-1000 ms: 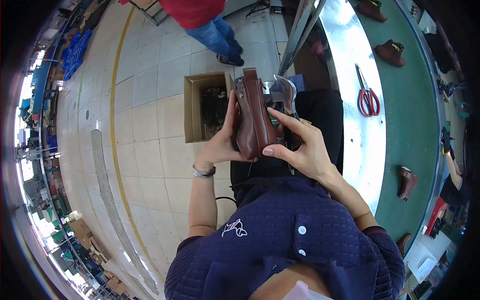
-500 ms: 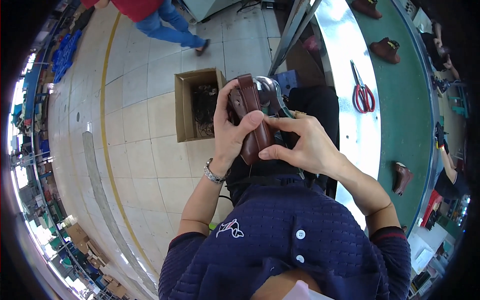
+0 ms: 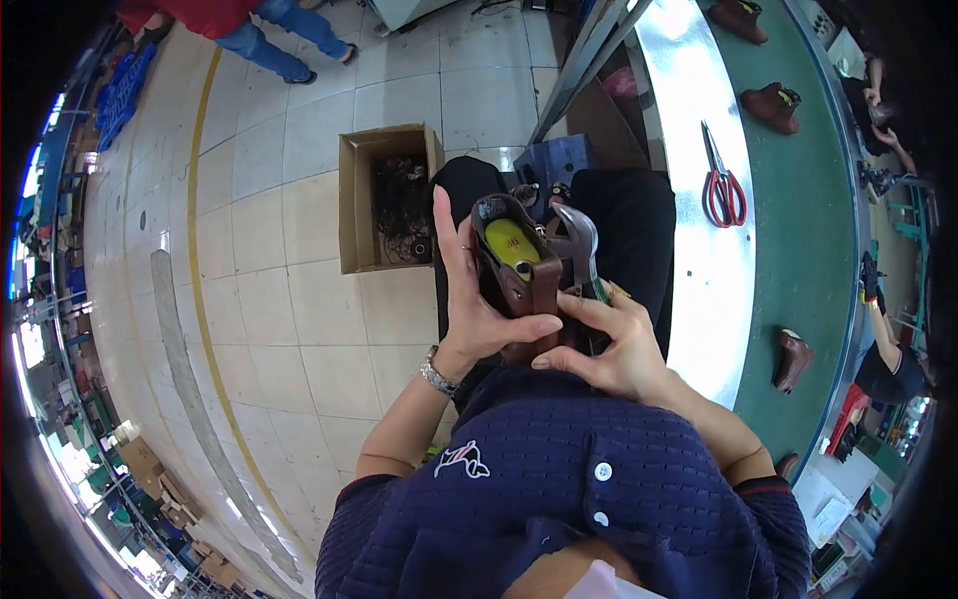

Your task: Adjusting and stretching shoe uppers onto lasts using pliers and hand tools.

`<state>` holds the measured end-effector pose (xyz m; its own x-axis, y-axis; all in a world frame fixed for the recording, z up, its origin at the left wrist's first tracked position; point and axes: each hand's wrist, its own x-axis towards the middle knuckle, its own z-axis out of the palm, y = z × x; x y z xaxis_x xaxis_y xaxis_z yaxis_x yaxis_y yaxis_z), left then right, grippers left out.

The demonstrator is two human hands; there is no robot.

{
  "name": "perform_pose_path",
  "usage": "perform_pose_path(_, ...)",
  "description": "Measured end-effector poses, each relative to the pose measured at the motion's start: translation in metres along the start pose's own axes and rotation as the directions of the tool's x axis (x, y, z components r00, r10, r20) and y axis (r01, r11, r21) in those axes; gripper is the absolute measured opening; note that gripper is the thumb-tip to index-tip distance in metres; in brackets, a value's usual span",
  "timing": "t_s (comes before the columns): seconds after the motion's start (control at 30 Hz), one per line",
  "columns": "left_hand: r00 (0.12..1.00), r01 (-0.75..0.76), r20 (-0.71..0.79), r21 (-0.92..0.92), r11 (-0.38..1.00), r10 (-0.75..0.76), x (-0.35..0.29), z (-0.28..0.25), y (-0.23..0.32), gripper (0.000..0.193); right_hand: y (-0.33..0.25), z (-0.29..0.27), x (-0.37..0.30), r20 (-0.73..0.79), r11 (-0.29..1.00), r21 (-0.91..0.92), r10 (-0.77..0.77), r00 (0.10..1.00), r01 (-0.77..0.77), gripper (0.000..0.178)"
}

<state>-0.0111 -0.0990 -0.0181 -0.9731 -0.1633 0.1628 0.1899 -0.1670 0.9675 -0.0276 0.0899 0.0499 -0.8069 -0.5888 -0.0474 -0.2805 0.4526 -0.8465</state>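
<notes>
Over my lap is a brown leather boot [image 3: 544,282], its top opening turned up toward me. Inside the opening sits a yellow-green shoe last [image 3: 507,243]. My left hand [image 3: 474,321] grips the boot from its left side, thumb across the leather and index finger stretched upward. A hammer [image 3: 582,240] with a curved metal head stands just right of the boot. Its green handle runs into my right hand [image 3: 624,339], which is closed around it. The thumb and index finger of that hand also reach to the boot's lower part. The boot's toe is hidden.
A cardboard box [image 3: 354,205] with dark tangled scraps stands on the floor at left. Red-handled scissors [image 3: 723,195] lie on the metal ledge [image 3: 699,290] at right. Beyond it, a green belt [image 3: 758,379] carries several brown boots. A person [image 3: 269,35] walks at the far left.
The boot has turned in my hands, so its opening and the last now show. The hammer head has come closer and lower. The person in red has moved left.
</notes>
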Motion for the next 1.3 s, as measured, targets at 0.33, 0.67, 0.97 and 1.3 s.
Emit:
perform_pose_path(0.33, 0.996, -0.064, 0.065, 0.098, 0.993, 0.058, -0.016, -0.009, -0.015, 0.158, 0.019, 0.03, -0.025, -0.211, 0.982, -0.106, -0.175, 0.962, 0.155, 0.066)
perform_pose_path(0.67, 0.9, -0.055, 0.405, 0.468, 0.882, -0.159, 0.007, -0.058, -0.02, 0.139, -0.002, -0.002, 0.023, -0.145, 0.989, 0.133, 0.076, 0.986, -0.057, 0.063)
perform_pose_path(0.97, 0.96, 0.095, 0.236, 0.242, 0.966, -0.154, 0.025, -0.062, -0.035, 0.112, 0.042, -0.021, 0.025, -0.138, 0.972, 0.216, 0.124, 0.983, -0.092, 0.058)
perform_pose_path(1.3, 0.977, 0.093, 0.166, 0.236, 0.967, -0.134, 0.017, -0.064, -0.029, 0.096, 0.181, -0.036, -0.109, -0.575, 0.501, -0.268, 0.602, 0.554, -0.823, 0.073)
